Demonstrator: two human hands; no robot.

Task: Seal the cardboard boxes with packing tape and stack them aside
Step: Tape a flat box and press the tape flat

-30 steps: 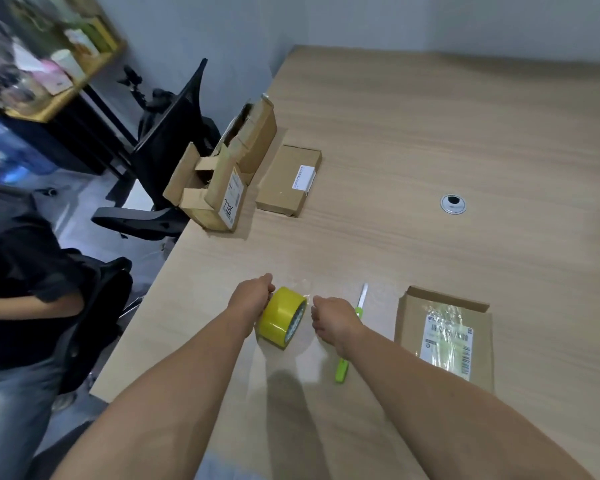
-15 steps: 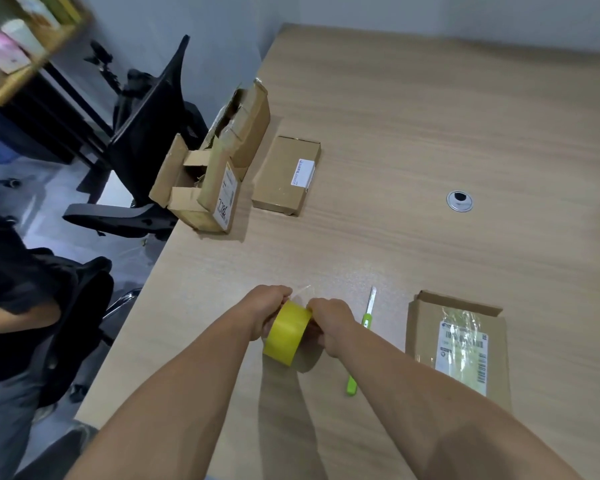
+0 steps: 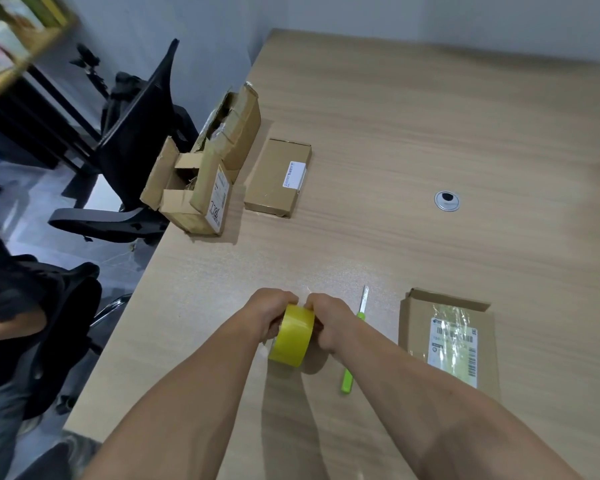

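Note:
A yellow roll of packing tape (image 3: 291,336) stands on edge above the wooden table (image 3: 430,140), held between both hands. My left hand (image 3: 269,311) grips its left side and my right hand (image 3: 328,320) grips its right side, fingers curled at the top edge. A flat cardboard box (image 3: 416,327) with a taped shipping label lies just right of my right arm. An open, torn box (image 3: 201,181) stands at the table's left edge, and a closed flat box (image 3: 278,178) lies beside it.
A green-handled utility knife (image 3: 352,355) lies on the table between my right arm and the labelled box. A round cable grommet (image 3: 447,201) sits farther right. Black office chairs (image 3: 132,140) and a seated person (image 3: 4,317) are left of the table.
My right hand has closed in against the roll's right side. The roll has turned from angled to edge-on and sits slightly nearer to me.

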